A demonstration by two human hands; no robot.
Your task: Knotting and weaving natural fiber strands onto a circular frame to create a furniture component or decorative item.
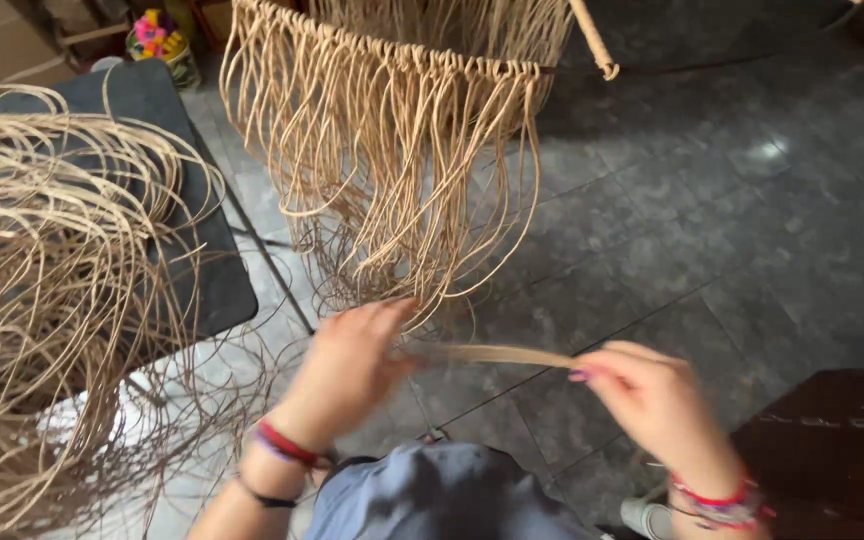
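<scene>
A bundle of tan rattan strands [497, 354] stretches level between my two hands. My left hand [352, 365] grips one end, fingers curled, just below the loose tips of a hanging fringe. My right hand [647, 395] pinches the other end between thumb and fingers. Both wrists wear red and coloured bracelets. Above them, many long rattan strands [392, 180] hang in loops from the woven rim of a frame [472, 65]. Motion blur softens both hands.
A big loose pile of rattan strands [42, 290] spills over a dark seat [207, 265] at the left. A dark wooden piece [837, 440] sits at the lower right. Grey stone tiles [712, 220] cover the floor. A small colourful container [160, 38] stands at the top left.
</scene>
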